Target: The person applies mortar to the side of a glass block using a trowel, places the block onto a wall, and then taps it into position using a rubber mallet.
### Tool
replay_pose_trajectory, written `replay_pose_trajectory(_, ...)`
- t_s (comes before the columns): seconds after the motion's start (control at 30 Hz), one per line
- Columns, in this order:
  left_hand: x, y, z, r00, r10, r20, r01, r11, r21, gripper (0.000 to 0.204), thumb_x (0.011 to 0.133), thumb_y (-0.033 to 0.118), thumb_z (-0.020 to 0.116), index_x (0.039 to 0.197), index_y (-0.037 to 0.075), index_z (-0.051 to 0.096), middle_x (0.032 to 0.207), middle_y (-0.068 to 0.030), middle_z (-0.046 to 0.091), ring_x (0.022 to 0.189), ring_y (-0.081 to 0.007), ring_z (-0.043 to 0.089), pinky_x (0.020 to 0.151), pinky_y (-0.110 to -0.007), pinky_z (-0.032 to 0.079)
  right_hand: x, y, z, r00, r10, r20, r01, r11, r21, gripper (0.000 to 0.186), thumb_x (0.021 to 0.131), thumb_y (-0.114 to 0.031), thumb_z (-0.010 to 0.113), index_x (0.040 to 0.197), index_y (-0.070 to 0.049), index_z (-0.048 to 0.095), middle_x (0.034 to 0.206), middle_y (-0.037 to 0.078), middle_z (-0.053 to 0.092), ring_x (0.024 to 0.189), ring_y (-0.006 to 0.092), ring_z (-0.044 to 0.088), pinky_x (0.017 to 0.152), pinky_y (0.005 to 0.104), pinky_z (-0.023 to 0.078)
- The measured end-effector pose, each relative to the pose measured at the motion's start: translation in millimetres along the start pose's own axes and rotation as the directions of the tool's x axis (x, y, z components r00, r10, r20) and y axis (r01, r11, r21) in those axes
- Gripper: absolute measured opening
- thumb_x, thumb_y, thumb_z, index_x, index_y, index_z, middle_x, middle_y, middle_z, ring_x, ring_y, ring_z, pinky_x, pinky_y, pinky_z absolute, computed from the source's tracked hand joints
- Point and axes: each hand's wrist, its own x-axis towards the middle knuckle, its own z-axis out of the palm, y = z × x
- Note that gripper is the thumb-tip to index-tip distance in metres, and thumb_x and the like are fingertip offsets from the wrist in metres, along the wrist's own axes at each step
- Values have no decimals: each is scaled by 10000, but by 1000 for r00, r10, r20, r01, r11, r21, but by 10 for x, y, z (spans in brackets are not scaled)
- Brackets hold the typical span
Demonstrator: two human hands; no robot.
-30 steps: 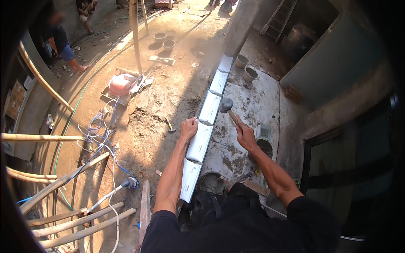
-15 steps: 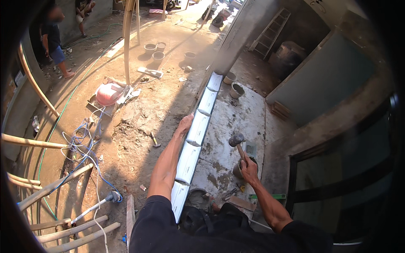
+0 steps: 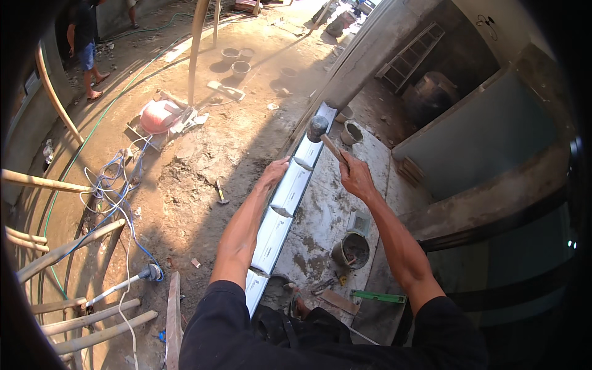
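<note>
My right hand (image 3: 354, 176) is closed round the wooden handle of a black rubber mallet (image 3: 318, 128), whose head is over the upper part of a long row of white tile pieces (image 3: 288, 191). This row runs along a narrow ledge from below me up to a concrete column. My left hand (image 3: 275, 170) grips the left edge of the row, its fingers bent at that edge. I cannot tell whether the mallet head touches the tiles.
Buckets (image 3: 350, 250) and a green level (image 3: 376, 296) lie right of the row. Left are tangled cables (image 3: 117, 179), bamboo poles (image 3: 71, 250), a pink machine (image 3: 157, 117) and a small hammer (image 3: 221, 191). Another person (image 3: 86, 52) stands upper left. A glazed black frame (image 3: 493, 271) borders the right.
My right hand and the mallet have moved from beside the row up and left to over its upper part. My left hand stays at the left edge. The other person's legs have shifted.
</note>
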Motion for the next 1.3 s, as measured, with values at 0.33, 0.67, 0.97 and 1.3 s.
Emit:
replay_pose_trajectory(0.33, 168, -254, -361, 901, -284, -328, 102, 873, -477, 741, 1014, 539, 450, 1537, 30, 316, 1451, -208, 508, 1360, -277, 464, 1096, -472, 404, -1202, 272, 256, 942, 334, -33, -328, 937, 122, 461, 953, -90, 511, 1408, -15, 514, 1125, 291, 664, 1018, 455, 649, 880, 479, 500)
replay_pose_trajectory(0.67, -700, -767, -1261, 952, -87, -293, 241, 803, 545, 395, 959, 407, 576, 963, 25, 678, 843, -47, 671, 654, -164, 590, 583, -344, 467, -5218, 918, -100, 405, 879, 252, -851, 463, -249, 403, 884, -145, 551, 1244, 23, 619, 1008, 208, 687, 931, 341, 681, 833, 430, 517)
replay_pose_trajectory(0.97, -1079, -685, -983, 950, -289, -115, 296, 731, 615, 494, 961, 459, 501, 1146, 41, 687, 1143, -190, 700, 1076, -346, 654, 911, -444, 497, -6971, 1046, -145, 671, 181, 719, 18, 965, -260, 552, 848, -194, 662, 1368, -30, 571, 754, 131, 680, 613, 290, 647, 557, 453, 496)
replay_pose_trajectory(1.3, -1297, -367, -1070, 932, -321, -166, 359, 759, 544, 450, 1004, 453, 528, 1263, 97, 617, 1029, -69, 703, 767, -164, 621, 653, -290, 503, -5722, 355, 116, 70, 841, 536, -941, 234, -245, 361, 960, -266, 579, 1288, -137, 658, 743, 172, 664, 641, 328, 663, 626, 413, 524)
